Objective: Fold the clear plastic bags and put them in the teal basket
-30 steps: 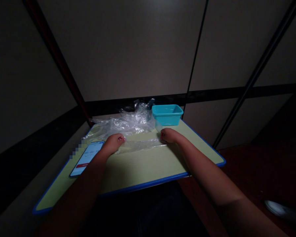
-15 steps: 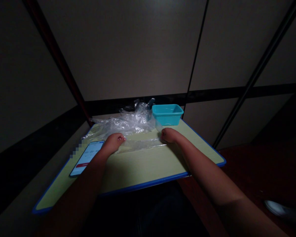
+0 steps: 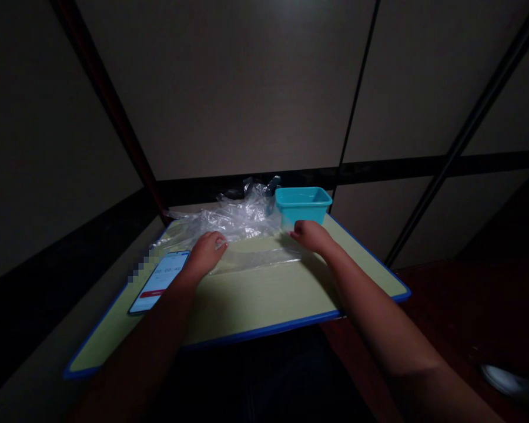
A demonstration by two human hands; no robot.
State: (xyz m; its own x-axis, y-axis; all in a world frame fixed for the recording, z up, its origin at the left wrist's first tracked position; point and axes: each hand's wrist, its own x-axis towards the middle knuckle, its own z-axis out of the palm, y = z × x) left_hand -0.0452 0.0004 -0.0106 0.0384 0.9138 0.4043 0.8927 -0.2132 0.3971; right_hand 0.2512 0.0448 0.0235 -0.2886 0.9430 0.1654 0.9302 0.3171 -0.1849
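A flattened strip of clear plastic (image 3: 260,258) lies across the table between my hands. At its left end is my left hand (image 3: 207,252), its thumb and forefinger apart, with nothing plainly gripped. My right hand (image 3: 312,236) is just above the strip's right end, in front of the teal bin (image 3: 303,205). Its fingers are curled; whether they pinch any film is hidden. Behind the hands, a crumpled heap of clear plastic bags (image 3: 233,217) spreads along the back left and reaches the bin's side.
A phone (image 3: 161,282) with a lit timer screen lies at the left, partly behind my left forearm. The pale yellow table (image 3: 264,299) has a blue edge. Cabinet panels (image 3: 247,88) rise behind it. A shoe (image 3: 502,379) is on the floor at the right.
My left fingers have loosened and parted at the strip's left end. My right hand has risen slightly off the strip, toward the bin. The camera view has shifted a little.
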